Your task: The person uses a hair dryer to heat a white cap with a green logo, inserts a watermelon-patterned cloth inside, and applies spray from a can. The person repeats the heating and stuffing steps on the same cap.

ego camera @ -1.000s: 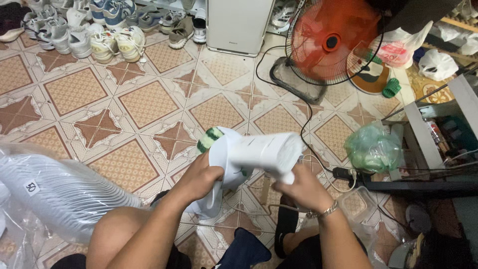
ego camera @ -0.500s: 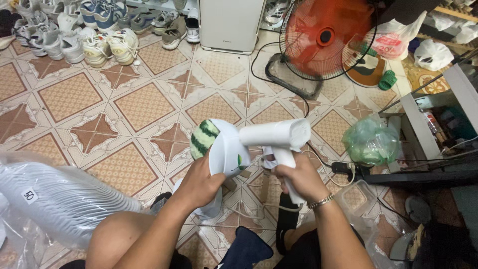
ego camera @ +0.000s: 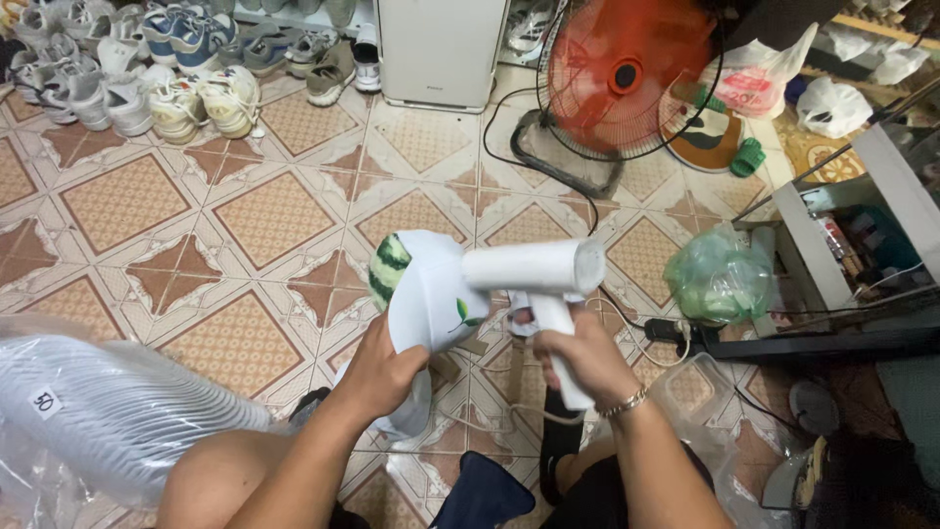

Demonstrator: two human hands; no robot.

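Nearest the camera, bare knees and a dark cloth at the bottom edge; a clear plastic bag of stacked white pieces (ego camera: 93,416) lies on the floor at the person's left.

Left hand (ego camera: 384,367) is closed around the lower edge of a white cap with a green-striped watermelon patch and small leaf print (ego camera: 421,289), holding it up over the tiled floor (ego camera: 264,211). Right hand (ego camera: 578,358), thin bracelet on the wrist, is wrapped around the grip of a white handheld pistol-shaped appliance with a cylindrical barrel (ego camera: 539,274); its kind cannot be told for sure. The barrel's left end sits against the cap's side.

Change: a second ago the barrel lay across the front of the cap and hid most of it; half a second ago it had slid rightward. Now the cap is turned more toward the camera, stripes and leaf print exposed, and the barrel points in from the right. Judged: the work is passing from one part of the cap to another. The left hand's grip point is unchanged.

Farther off: a green plastic bag (ego camera: 720,274) at right, an orange floor fan (ego camera: 627,73), a white box-shaped appliance (ego camera: 436,49), rows of sneakers (ego camera: 176,98) at top left. The view has shifted slightly lower than before.
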